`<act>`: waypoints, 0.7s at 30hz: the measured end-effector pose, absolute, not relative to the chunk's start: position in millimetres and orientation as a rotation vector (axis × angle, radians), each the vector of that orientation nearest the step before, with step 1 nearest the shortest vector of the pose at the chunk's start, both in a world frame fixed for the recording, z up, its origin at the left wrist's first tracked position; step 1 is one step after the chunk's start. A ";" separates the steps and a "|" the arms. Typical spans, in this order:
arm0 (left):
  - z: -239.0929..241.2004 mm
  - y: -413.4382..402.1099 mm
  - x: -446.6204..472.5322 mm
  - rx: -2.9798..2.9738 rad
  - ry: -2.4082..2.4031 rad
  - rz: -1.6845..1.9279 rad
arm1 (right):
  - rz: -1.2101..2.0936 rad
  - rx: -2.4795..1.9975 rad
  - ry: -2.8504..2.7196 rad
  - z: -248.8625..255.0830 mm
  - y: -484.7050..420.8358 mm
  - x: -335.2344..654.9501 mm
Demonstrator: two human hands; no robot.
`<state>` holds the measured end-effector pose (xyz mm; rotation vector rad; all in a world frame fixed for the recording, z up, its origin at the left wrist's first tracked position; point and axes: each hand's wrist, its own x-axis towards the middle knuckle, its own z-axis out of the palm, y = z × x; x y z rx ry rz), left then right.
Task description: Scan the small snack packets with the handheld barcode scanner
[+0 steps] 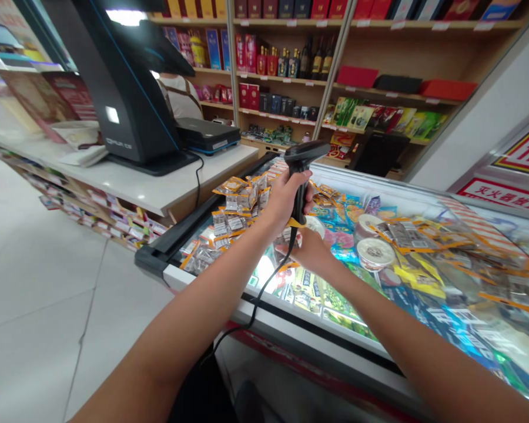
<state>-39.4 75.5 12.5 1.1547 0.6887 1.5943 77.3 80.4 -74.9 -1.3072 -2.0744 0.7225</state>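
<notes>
My left hand (282, 202) is wrapped round the grip of a black barcode scanner (300, 194), held upright over a glass-topped chest freezer (264, 317). From the base of its handle a black cable (264, 288) hangs toward me. Just below and to the right, my right hand (311, 252) is closed on a small packet (284, 237), partly hidden behind the cable and my fingers. Orange-edged snack packets (235, 220) lie heaped on the glass left of my hands. Another pile of such packets (412, 235) lies to the right.
A white counter (158, 188) stands at the left, carrying a black checkout terminal (136, 100) and a scale (209, 135). A person (180, 97) is partly visible behind the terminal. Shelves of boxes and bottles (286, 61) line the back. Round tubs (374, 252) show through the glass.
</notes>
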 end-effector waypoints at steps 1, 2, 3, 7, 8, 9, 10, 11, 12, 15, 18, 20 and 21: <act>12.1 75.3 -38.8 1.168 0.691 1.582 | 0.857 -1.269 -2.014 -71.7 83.6 85.4; 11.6 75.3 -38.1 1.183 0.686 1.566 | 0.971 -1.246 -1.952 -67.8 87.0 95.3; 11.0 75.3 -37.2 1.197 0.676 1.545 | 1.065 -1.237 -1.890 -63.8 90.7 106.5; 7.6 74.4 -31.4 1.251 0.627 1.415 | 1.251 -1.206 -1.515 -54.1 108.7 156.0; 6.4 73.7 -29.2 1.269 0.620 1.369 | 1.253 -1.167 -1.396 -54.3 113.7 167.2; 4.9 72.8 -26.7 1.290 0.617 1.318 | 1.248 -1.122 -1.288 -55.4 118.6 177.2; 3.2 71.8 -24.3 1.318 0.619 1.264 | 1.249 -1.074 -1.195 -56.8 123.1 185.8; 1.2 70.8 -22.0 1.353 0.626 1.205 | 1.258 -1.029 -1.119 -58.2 127.2 192.9; -0.9 69.9 -19.9 1.392 0.639 1.145 | 1.272 -0.990 -1.057 -59.1 130.6 198.8; -7.6 68.8 -16.2 1.516 0.686 0.966 | 1.273 -0.947 -0.936 -57.2 137.1 210.9; -12.8 69.9 -14.9 1.634 0.697 0.804 | 1.250 -0.964 -0.895 -50.9 139.5 220.1; -14.8 70.8 -13.9 1.699 0.694 0.725 | 1.253 -0.980 -0.894 -47.3 140.3 225.7; -15.4 71.1 -13.2 1.721 0.691 0.696 | 1.254 -0.986 -0.896 -46.1 140.7 228.0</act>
